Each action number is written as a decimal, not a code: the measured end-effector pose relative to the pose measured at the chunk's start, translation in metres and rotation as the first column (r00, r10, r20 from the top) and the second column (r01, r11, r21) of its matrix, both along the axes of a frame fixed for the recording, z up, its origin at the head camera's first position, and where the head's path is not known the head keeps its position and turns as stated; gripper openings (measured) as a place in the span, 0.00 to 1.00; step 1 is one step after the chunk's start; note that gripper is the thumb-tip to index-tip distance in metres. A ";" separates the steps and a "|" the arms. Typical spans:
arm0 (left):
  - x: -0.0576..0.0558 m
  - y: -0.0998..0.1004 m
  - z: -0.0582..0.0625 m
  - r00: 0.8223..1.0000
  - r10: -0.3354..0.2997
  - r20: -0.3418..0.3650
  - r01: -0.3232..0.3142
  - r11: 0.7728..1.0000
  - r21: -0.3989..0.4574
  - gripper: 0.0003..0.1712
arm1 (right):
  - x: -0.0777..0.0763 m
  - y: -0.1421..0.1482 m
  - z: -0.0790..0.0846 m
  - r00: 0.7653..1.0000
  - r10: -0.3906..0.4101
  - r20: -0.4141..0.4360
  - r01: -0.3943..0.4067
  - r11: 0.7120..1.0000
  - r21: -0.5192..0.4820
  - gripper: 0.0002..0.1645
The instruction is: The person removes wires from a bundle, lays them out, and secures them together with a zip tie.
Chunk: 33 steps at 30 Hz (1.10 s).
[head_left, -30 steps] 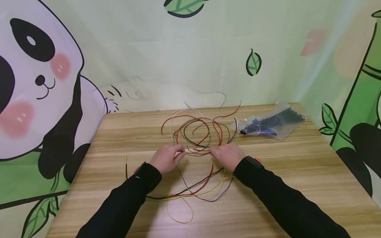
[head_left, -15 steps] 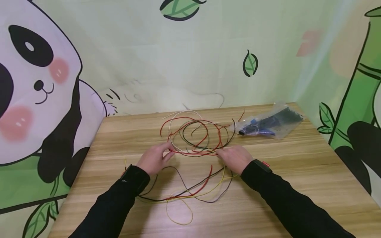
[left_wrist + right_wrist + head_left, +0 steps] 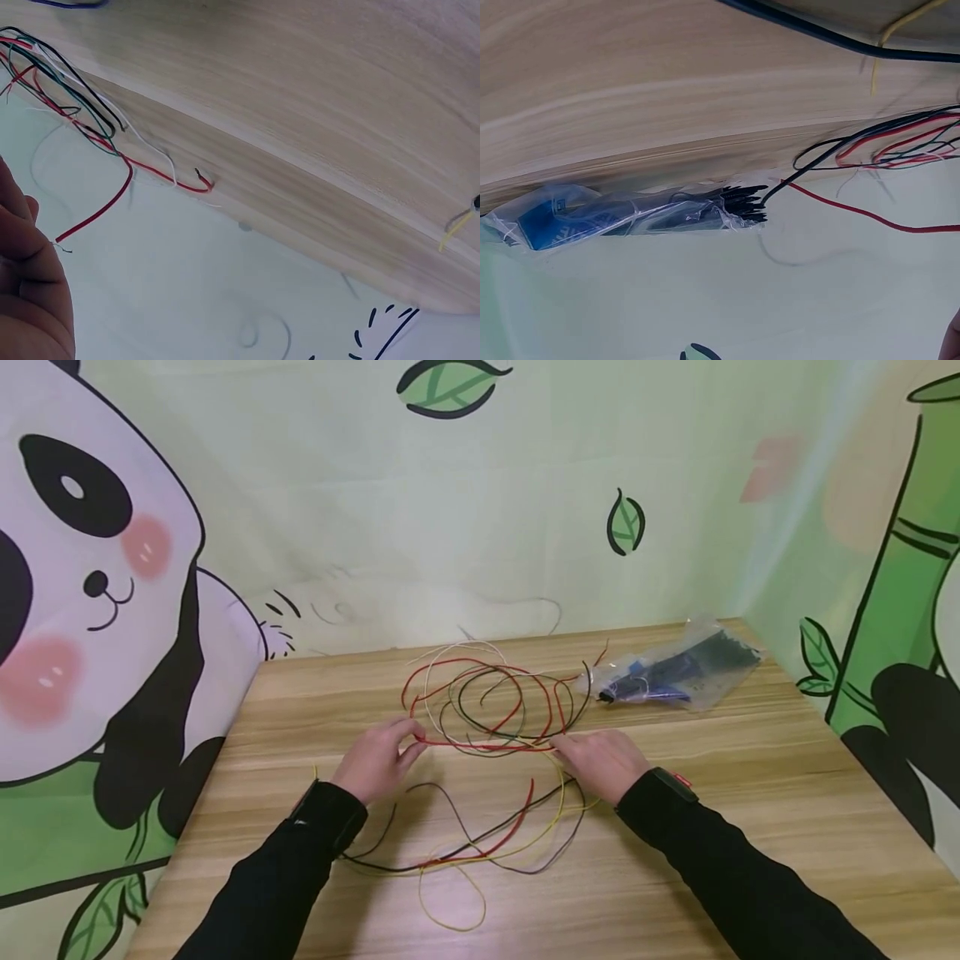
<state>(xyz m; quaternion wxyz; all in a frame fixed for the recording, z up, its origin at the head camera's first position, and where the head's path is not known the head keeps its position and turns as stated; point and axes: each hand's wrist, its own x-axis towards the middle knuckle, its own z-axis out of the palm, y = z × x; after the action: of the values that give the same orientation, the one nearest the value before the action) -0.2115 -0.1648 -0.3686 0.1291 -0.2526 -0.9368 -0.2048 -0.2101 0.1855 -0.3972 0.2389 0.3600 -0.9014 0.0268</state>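
Observation:
In the head view my left hand (image 3: pixel 378 760) pinches a red wire (image 3: pixel 461 744) between thumb and fingertips. My right hand (image 3: pixel 603 764) pinches the same stretch farther right, so the wire runs nearly straight between them. Up close in the left wrist view, a red wire (image 3: pixel 101 212) meets the fingertips of the left hand (image 3: pixel 34 277), with a bare strand sticking out. Behind the hands lies a loose tangle of red, black, green and white wires, its white wire (image 3: pixel 429 681) looping at the left. Only an edge of the right hand (image 3: pixel 951 341) enters the right wrist view.
A clear plastic bag (image 3: pixel 712 681) with dark and blue contents lies at the back right of the wooden table (image 3: pixel 750 827). Nearer the front are a black wire (image 3: pixel 393 868), a short red wire (image 3: pixel 517 827) and a looped yellow wire (image 3: pixel 465 931). A panda-print backdrop (image 3: pixel 337 527) stands behind.
My left hand has moved left and my right hand slightly right, widening the gap. The red wire between them is drawn out longer and straighter.

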 end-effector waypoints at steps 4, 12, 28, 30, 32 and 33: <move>-0.001 -0.002 0.001 0.999 0.014 -0.046 -0.014 1.000 -0.003 0.05 | 0.002 0.000 0.001 1.000 -0.004 -0.012 0.004 1.000 -0.009 0.06; -0.001 -0.009 0.007 0.995 0.089 -0.054 -0.089 0.996 -0.006 0.04 | 0.006 -0.003 0.007 0.999 -0.001 -0.037 0.000 1.000 -0.029 0.06; 0.013 -0.039 0.021 0.972 0.222 -0.078 -0.218 0.974 0.052 0.05 | 0.011 0.020 0.006 0.996 -0.065 -0.059 0.057 0.991 -0.120 0.08; 0.019 -0.028 0.019 0.980 0.176 -0.092 -0.173 0.984 0.046 0.04 | 0.011 0.019 0.005 0.996 -0.063 -0.063 0.055 0.991 -0.119 0.08; 0.027 -0.011 0.015 0.990 0.115 -0.084 -0.112 0.993 0.036 0.03 | 0.011 0.018 0.006 0.996 -0.052 -0.073 0.043 0.991 -0.126 0.08; 0.031 -0.001 0.013 0.995 0.076 -0.070 -0.074 0.997 0.035 0.04 | 0.010 0.016 0.006 0.996 -0.047 -0.081 0.036 0.991 -0.130 0.08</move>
<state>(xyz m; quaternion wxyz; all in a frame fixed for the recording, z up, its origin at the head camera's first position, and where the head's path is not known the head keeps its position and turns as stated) -0.1803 -0.1657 -0.3552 0.1743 -0.2223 -0.9370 -0.2056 -0.1996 0.2016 -0.3912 0.2998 0.3258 -0.8943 0.0648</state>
